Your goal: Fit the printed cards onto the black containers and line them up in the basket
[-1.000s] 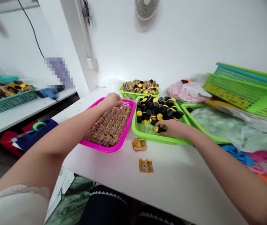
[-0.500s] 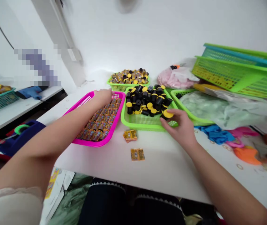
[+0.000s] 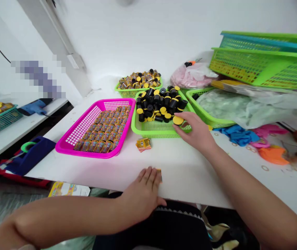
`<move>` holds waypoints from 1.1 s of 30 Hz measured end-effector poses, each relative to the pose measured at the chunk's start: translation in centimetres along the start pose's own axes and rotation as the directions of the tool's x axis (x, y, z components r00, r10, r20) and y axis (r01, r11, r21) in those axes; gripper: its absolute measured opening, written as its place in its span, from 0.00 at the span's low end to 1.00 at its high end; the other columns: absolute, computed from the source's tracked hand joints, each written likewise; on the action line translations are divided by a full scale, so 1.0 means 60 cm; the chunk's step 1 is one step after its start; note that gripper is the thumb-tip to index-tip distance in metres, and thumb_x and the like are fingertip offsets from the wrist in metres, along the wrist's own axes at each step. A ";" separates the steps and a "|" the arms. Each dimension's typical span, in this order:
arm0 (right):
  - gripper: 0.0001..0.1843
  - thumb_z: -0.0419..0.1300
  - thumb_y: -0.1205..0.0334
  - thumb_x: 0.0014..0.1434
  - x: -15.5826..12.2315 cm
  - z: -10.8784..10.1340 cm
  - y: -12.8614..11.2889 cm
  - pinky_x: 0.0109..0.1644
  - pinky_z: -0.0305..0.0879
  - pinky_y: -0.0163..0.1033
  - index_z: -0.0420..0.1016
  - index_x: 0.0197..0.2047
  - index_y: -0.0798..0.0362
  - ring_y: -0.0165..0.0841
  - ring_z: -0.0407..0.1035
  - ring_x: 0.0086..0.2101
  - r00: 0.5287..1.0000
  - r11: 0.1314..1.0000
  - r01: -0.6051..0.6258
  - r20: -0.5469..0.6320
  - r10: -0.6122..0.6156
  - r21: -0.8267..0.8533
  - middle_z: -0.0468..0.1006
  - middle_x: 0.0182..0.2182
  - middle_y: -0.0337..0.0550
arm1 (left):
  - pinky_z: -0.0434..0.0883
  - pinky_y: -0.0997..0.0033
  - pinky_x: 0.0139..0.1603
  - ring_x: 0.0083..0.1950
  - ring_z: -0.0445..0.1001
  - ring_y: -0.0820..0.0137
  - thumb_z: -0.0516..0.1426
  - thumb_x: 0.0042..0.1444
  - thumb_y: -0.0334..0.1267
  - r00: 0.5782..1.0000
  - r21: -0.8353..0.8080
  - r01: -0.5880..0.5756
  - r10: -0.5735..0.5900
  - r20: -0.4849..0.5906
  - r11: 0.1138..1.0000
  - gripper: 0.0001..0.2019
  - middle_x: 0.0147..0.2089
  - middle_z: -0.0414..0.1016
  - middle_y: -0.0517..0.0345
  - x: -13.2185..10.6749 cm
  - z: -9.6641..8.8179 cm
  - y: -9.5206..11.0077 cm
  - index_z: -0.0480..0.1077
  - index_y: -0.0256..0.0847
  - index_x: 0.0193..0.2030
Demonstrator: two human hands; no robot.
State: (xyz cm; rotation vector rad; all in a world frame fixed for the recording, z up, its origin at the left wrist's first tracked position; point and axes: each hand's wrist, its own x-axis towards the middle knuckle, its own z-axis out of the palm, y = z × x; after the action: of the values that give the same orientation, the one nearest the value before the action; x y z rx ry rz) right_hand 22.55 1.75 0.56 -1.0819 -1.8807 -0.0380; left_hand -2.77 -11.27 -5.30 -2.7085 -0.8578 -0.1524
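Head view shows the right hand [image 3: 197, 130] with its fingertips pinched round a yellow-topped pot [image 3: 177, 120], at the near right side of a green basket [image 3: 155, 133]. The left hand [image 3: 143, 194] lies palm down, fingers straight and close together, on a yellow paper [image 3: 160, 176] that peeks out past the fingertips; I cannot tell if they grip it. A little pile of papers [image 3: 143, 144] sits a bit beyond those left fingers. Lots looks done: up and left of the left fingers, a pink basket [image 3: 84, 153] has neat rows of picture pots [image 3: 104, 128], and far past the right fingers a back basket [image 3: 130, 93] is heaped with more. Lots looks left too: just past the right fingers, plain black pots [image 3: 168, 100] lie in a jumble, with no pictures that I can see.
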 end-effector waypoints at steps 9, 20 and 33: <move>0.19 0.57 0.59 0.65 0.000 -0.007 -0.005 0.47 0.75 0.45 0.71 0.58 0.47 0.38 0.75 0.42 0.996 0.999 -0.042 0.079 0.042 -0.010 0.74 0.52 0.51 | 0.75 0.63 0.56 0.54 0.80 0.60 0.46 0.66 0.28 0.965 -0.066 -0.223 0.211 -0.158 0.973 0.18 0.53 0.80 0.44 -0.016 -0.039 -0.020 0.75 0.28 0.54; 0.15 0.61 0.60 0.61 0.003 -0.016 -0.012 0.56 0.69 0.51 0.72 0.51 0.48 0.43 0.73 0.49 1.000 0.998 0.024 -0.016 -0.025 -0.066 0.79 0.47 0.49 | 0.78 0.71 0.45 0.43 0.83 0.68 0.50 0.66 0.30 0.949 -0.565 0.314 -0.252 0.187 0.763 0.17 0.44 0.84 0.60 0.065 -0.037 -0.112 0.71 0.45 0.58; 0.22 0.68 0.50 0.56 -0.002 -0.009 -0.042 0.42 0.78 0.45 0.69 0.50 0.45 0.33 0.76 0.33 0.887 0.540 -0.461 0.350 0.301 0.705 0.78 0.37 0.39 | 0.80 0.72 0.28 0.31 0.83 0.63 0.63 0.53 0.57 0.727 -0.971 0.158 -0.645 0.236 -0.177 0.22 0.28 0.80 0.58 0.173 -0.065 -0.148 0.72 0.39 0.40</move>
State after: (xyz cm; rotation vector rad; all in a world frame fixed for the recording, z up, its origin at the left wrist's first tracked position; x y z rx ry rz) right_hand 21.20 -0.10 1.77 -0.8456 -1.4886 1.0924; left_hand 0.55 0.08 2.57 -2.8920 -2.1425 -2.2688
